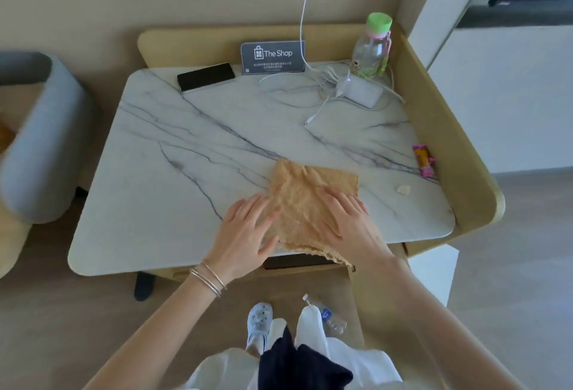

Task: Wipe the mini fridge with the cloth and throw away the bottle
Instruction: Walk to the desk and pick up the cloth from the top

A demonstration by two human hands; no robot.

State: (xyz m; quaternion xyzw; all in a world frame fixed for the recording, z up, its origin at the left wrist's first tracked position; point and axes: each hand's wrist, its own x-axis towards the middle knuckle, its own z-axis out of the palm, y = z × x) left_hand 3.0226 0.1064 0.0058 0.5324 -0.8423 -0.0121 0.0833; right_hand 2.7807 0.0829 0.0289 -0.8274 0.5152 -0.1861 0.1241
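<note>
Both hands lie flat, fingers spread: left hand (245,228) on the near-left edge of the crumpled tan woven cloth (310,203), right hand (344,219) on its middle, pressing it to the white marble-veined tabletop (186,172). Wiping appears under way. The clear plastic bottle (328,316) lies on the floor below the right wrist, not yet discarded. The fridge itself is not clearly visible.

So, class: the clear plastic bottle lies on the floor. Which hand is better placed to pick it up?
Right. The bottle lies by the right leg, below the right hand; the left hand would cross over.
</note>
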